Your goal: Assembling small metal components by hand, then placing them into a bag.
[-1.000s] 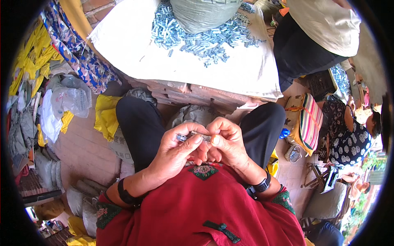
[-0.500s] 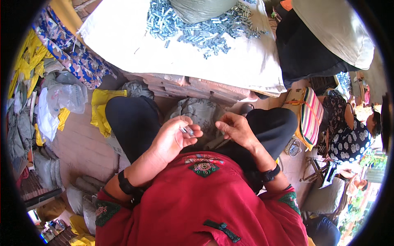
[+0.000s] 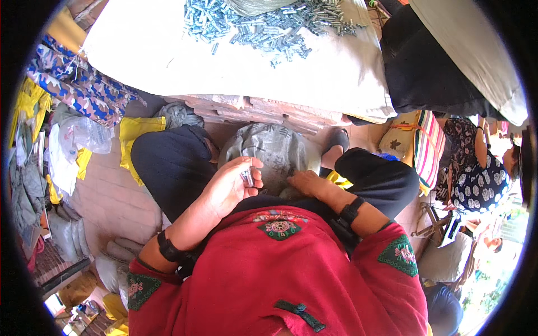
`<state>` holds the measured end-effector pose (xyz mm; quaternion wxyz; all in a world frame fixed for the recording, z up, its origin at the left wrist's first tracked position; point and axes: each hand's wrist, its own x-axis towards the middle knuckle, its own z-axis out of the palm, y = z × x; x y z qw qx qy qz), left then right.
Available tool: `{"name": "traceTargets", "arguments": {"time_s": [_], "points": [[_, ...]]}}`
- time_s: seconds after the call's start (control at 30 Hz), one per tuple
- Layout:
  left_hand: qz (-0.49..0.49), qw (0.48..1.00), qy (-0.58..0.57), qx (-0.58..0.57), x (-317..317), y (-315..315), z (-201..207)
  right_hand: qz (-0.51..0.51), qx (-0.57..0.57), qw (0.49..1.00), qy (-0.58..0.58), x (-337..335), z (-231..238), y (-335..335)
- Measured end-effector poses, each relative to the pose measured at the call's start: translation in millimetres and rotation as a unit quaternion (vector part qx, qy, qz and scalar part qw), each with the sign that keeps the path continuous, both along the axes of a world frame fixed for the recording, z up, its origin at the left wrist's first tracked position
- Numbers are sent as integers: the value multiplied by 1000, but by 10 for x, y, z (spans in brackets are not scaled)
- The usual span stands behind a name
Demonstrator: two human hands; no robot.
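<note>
My left hand (image 3: 237, 178), palm up with curled fingers, is closed on small metal cylinders (image 3: 247, 177); their exact number is hard to see. Between my knees sits a grey sack (image 3: 272, 148) with dark printed marks. My right hand (image 3: 307, 183) is down at the sack's near right side, its fingers curled under. Whatever lies beneath those fingertips is hidden. Ahead of me, a pile of similar small silvery metal pieces (image 3: 269, 33) is spread on a white cloth (image 3: 224, 73) over a raised brick surface.
A grey bundle (image 3: 258, 4) stands in the pile. At left are a yellow cloth (image 3: 133, 140), plastic bags (image 3: 84, 134) and a camouflage cloth (image 3: 78, 78). To the right lie a striped cushion (image 3: 430, 148) and a dark-covered bulk (image 3: 431, 67). Another person (image 3: 482, 168) sits beyond.
My right hand has moved down and slightly left onto the sack. The left hand has shifted slightly left, still holding metal pieces. The view has tilted, and more of the sack shows.
</note>
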<state>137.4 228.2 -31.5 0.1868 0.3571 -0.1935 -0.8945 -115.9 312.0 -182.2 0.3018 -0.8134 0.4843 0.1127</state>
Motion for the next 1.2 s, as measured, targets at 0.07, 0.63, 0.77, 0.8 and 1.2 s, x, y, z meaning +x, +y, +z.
{"name": "traceTargets", "arguments": {"time_s": [0.07, 0.63, 0.77, 0.8, 1.2], "points": [[-4, 999, -19, -29, 8, 12, -4, 17, 23, 999, -34, 22, 253, -34], [-271, 839, -209, -422, -217, 227, -176, -435, 65, 782, -442, -57, 836, -262], [-363, 696, -260, -563, -197, 239, -258, -513, 50, 649, -560, -28, 1007, -211], [-441, 670, -267, -535, -271, 230, -141, -510, 68, 602, -610, -99, 943, -203], [-350, 757, -257, -488, -736, 412, -517, -362, 20, 721, -590, 32, 1486, 18]]}}
